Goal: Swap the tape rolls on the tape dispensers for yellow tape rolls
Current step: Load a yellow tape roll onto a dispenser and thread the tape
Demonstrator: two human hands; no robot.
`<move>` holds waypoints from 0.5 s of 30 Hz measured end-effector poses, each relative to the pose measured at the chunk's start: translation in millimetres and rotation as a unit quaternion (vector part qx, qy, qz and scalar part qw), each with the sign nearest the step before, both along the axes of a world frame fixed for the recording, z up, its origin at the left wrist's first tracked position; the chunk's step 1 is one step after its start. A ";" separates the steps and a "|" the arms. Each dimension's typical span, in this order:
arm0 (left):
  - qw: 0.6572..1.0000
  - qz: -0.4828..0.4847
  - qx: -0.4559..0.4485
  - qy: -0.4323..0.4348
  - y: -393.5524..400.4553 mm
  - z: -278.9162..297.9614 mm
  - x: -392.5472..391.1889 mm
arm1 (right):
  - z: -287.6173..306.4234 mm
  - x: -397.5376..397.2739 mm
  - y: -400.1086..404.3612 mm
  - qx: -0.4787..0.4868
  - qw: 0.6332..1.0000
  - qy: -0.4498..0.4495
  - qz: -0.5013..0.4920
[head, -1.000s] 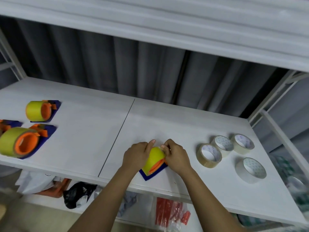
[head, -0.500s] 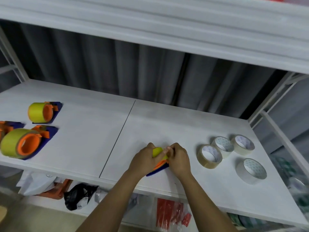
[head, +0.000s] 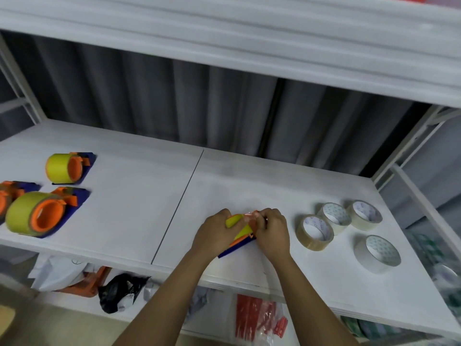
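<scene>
while both hands grip it | left hand (head: 216, 233), right hand (head: 272, 232) fingers curled round yellow tape dispenser (head: 240, 229)

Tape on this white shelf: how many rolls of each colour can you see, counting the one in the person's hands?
Yellow rolls: 3, two on dispensers at the left, one held by both hands on a dispenser.
Clear or whitish rolls: 4, lying loose at the right.
Total: 7.
A further dispenser at the left edge is cut off; its roll cannot be told.
</scene>
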State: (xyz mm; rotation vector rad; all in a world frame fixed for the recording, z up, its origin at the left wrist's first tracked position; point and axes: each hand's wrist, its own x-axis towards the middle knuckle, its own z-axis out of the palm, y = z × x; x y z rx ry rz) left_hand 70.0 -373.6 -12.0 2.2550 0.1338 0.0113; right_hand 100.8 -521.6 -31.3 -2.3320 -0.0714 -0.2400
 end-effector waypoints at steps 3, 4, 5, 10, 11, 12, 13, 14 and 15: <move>1.000 -0.003 0.002 -0.011 -1.2 2.9 0.1 | 1.4 1.6 1.4 0.039 0.999 0.026 -0.009; 1.000 -0.005 0.003 -0.014 -1.6 3.5 -0.1 | 1.1 2.0 1.4 0.039 0.999 0.033 -0.012; 1.000 -0.007 0.003 -0.016 -1.9 3.8 -0.3 | 0.7 2.4 1.4 0.036 0.998 0.039 -0.014; 1.000 -0.012 -0.003 -0.014 -2.0 3.8 -0.3 | -3.0 5.0 1.3 0.016 0.998 0.051 -0.035; 1.000 -0.013 -0.007 -0.014 -1.7 3.6 -0.2 | -3.2 5.8 0.2 0.018 0.997 0.058 -0.043; 1.000 -0.014 -0.010 -0.014 -2.0 2.9 -0.5 | -3.4 6.6 -1.5 0.017 0.997 0.066 -0.048; 1.000 -0.015 -0.010 -0.014 -2.0 2.1 -0.8 | -3.8 6.9 -3.1 0.014 0.996 0.070 -0.047; 1.000 -0.016 -0.009 -0.014 -1.9 1.8 -0.8 | -3.8 7.3 -4.2 0.012 0.997 0.070 -0.043; 1.000 -0.016 -0.009 -0.014 -1.8 2.1 -0.8 | -3.2 7.3 -4.9 0.013 0.997 0.066 -0.040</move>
